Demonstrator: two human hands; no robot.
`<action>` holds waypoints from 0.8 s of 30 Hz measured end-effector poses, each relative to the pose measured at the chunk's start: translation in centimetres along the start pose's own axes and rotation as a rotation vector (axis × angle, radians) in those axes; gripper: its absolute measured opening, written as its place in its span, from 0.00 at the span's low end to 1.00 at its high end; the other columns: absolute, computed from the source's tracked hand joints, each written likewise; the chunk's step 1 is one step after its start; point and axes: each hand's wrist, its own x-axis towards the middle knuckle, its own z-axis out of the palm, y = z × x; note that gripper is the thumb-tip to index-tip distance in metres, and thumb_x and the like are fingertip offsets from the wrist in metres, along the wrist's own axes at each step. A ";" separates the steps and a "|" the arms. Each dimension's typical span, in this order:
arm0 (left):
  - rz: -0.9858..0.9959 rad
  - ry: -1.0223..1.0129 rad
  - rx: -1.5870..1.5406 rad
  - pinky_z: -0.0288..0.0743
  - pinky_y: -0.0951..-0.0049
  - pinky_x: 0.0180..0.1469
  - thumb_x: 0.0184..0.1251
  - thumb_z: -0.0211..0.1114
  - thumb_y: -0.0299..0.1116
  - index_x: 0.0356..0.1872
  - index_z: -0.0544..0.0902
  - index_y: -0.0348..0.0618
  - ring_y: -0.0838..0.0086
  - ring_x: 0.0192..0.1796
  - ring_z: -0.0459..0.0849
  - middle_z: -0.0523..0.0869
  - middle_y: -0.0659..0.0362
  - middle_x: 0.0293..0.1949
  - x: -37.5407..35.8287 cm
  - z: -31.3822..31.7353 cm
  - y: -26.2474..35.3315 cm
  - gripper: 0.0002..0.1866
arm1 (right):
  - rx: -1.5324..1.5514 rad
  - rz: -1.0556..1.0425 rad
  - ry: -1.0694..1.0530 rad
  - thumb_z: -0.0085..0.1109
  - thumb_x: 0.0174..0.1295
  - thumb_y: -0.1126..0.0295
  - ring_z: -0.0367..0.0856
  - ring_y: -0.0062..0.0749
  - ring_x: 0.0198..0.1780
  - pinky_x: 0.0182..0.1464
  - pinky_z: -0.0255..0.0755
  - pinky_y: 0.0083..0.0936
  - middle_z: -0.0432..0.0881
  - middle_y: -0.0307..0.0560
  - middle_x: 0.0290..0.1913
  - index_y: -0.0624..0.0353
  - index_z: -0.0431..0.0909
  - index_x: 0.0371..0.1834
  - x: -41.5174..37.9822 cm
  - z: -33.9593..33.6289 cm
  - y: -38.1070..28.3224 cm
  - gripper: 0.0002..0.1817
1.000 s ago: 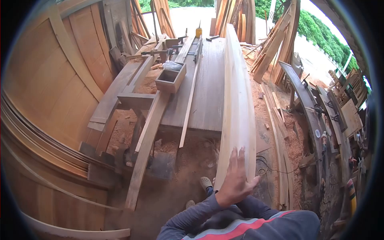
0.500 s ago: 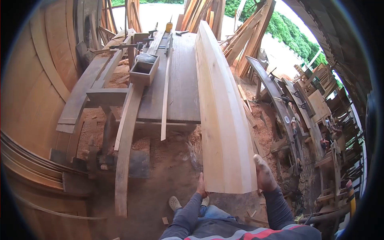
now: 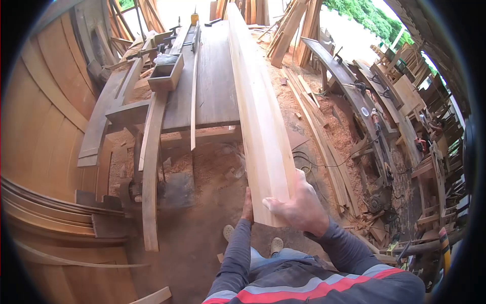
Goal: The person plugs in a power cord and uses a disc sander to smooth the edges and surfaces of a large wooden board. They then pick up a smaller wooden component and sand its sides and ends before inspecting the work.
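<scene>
A long pale wooden board stretches away from me, tilted on its long axis, with its far end at the wooden bench. My right hand is closed around the right edge of its near end, thumb lying across the upper face. On the opposite edge, my left hand grips the board, its fingers partly hidden underneath. A thin wooden strip lies along the bench, left of the board.
An open wooden box sits on the bench's left side, above a long plank. Loose boards lie on the sawdust-covered floor to the right, near a cable. Beyond them stands a long narrow bench with tools.
The board has turned about its length, so its face looks narrower, and its near end has shifted left. My right hand now wraps over its edge. The view has moved too.
</scene>
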 end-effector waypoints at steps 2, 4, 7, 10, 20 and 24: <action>0.075 0.023 0.032 0.75 0.65 0.71 0.78 0.40 0.74 0.78 0.67 0.43 0.66 0.70 0.78 0.77 0.54 0.71 -0.6 0.9 -4.2 0.47 | 0.019 -0.036 0.020 0.77 0.53 0.63 0.84 0.41 0.59 0.62 0.78 0.36 0.80 0.62 0.59 0.75 0.65 0.68 -2.9 -2.4 4.0 0.44; 0.058 0.078 0.045 0.75 0.64 0.70 0.78 0.40 0.74 0.79 0.66 0.45 0.65 0.71 0.78 0.76 0.54 0.72 -2.4 4.1 -7.3 0.46 | 0.162 -0.005 -0.044 0.78 0.52 0.64 0.82 0.39 0.60 0.63 0.77 0.35 0.80 0.58 0.60 0.74 0.63 0.70 -5.0 -5.5 6.7 0.46; 0.003 0.075 -0.038 0.76 0.61 0.70 0.78 0.40 0.73 0.81 0.63 0.46 0.65 0.72 0.77 0.74 0.54 0.74 -3.6 7.1 -12.0 0.46 | 0.271 0.024 -0.162 0.82 0.51 0.61 0.76 0.36 0.66 0.69 0.71 0.34 0.77 0.55 0.64 0.73 0.58 0.75 -7.3 -9.5 9.5 0.53; 0.028 0.044 -0.039 0.75 0.60 0.71 0.76 0.43 0.76 0.78 0.66 0.48 0.65 0.71 0.77 0.77 0.54 0.72 -6.4 7.6 -13.2 0.46 | 0.320 0.032 -0.255 0.83 0.52 0.58 0.69 0.36 0.72 0.74 0.65 0.34 0.71 0.55 0.70 0.75 0.56 0.77 -9.0 -12.2 10.2 0.56; 0.018 0.623 0.526 0.82 0.69 0.55 0.74 0.55 0.71 0.61 0.81 0.25 0.69 0.51 0.89 0.89 0.50 0.53 -18.6 -0.2 0.8 0.47 | 0.859 0.299 -0.136 0.76 0.48 0.53 0.74 0.36 0.65 0.69 0.68 0.33 0.76 0.51 0.63 0.68 0.64 0.73 -9.4 -5.0 24.0 0.51; 0.037 0.744 0.773 0.80 0.71 0.58 0.71 0.60 0.72 0.63 0.79 0.22 0.68 0.53 0.88 0.89 0.48 0.54 -20.0 -2.4 2.6 0.50 | 1.089 0.477 -0.082 0.73 0.52 0.54 0.74 0.35 0.65 0.70 0.67 0.34 0.76 0.50 0.64 0.64 0.65 0.74 -9.9 1.9 32.3 0.47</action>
